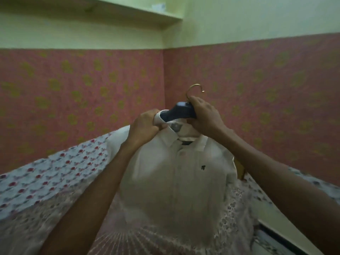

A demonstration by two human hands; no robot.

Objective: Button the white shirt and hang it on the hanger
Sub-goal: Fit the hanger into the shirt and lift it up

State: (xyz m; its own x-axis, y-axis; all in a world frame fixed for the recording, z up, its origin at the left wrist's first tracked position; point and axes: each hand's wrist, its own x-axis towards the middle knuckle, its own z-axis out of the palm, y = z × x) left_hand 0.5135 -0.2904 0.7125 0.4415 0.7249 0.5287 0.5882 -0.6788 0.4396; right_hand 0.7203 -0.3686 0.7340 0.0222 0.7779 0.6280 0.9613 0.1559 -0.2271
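A white shirt (176,183) with a small dark chest logo hangs in the air in front of me, its front placket closed. A dark blue hanger (179,112) with a brass hook (195,88) sits partly inside the collar, one arm sticking out on the left. My left hand (145,124) grips the shirt's collar and shoulder at the hanger's left end. My right hand (204,113) grips the hanger's neck just below the hook. The hanger's right arm is hidden by my right hand.
Below the shirt lies a bed with a patterned sheet (55,177) of red and grey motifs. Pink walls with yellow flowers (82,85) meet in a corner behind. A shelf (128,13) runs high on the left wall.
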